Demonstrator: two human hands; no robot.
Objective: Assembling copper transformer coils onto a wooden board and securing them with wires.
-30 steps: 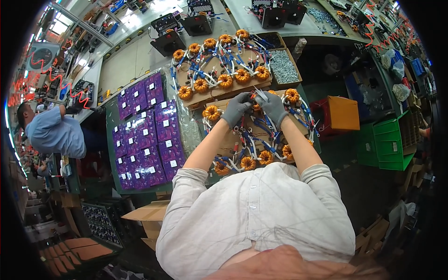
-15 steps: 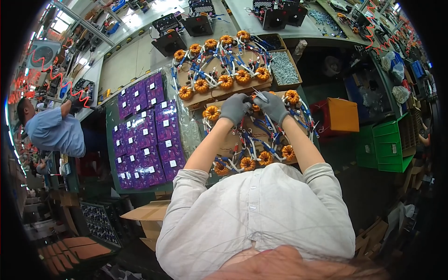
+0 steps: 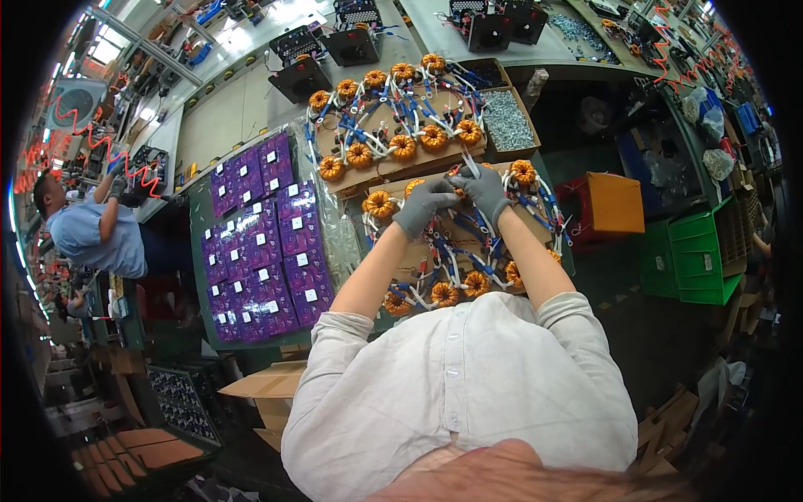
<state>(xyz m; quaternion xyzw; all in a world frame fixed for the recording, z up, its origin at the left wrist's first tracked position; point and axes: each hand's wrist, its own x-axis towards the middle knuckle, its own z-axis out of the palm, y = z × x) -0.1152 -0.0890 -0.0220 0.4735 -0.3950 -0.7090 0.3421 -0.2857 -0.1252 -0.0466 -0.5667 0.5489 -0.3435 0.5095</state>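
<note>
In grey gloves, both my hands meet over the far row of a cardboard tray (image 3: 401, 277) of copper-wound ring coils with blue and white leads. My left hand (image 3: 425, 207) has its fingers closed at a ring coil (image 3: 458, 192), which is mostly covered by the gloves. My right hand (image 3: 488, 191) is closed round a slim silver tool (image 3: 471, 164) with two pointed tips, aimed away from me. Its handle is hidden in the glove. Another coil (image 3: 380, 203) lies left of my left hand, and one more (image 3: 523, 172) is to the right of my right hand.
Beyond stands a second tray of coils (image 3: 403, 148), beside a box of small metal screws (image 3: 508, 121). Purple circuit boards (image 3: 251, 238) cover the table at left. An orange-topped box (image 3: 615, 203) and green crates (image 3: 698, 255) are at right. A co-worker (image 3: 96, 230) stands far left.
The silver tool's tips have swung more directly away from me. My left hand has opened its grip posture slightly and shifted a little nearer to me. The co-worker's arms have moved.
</note>
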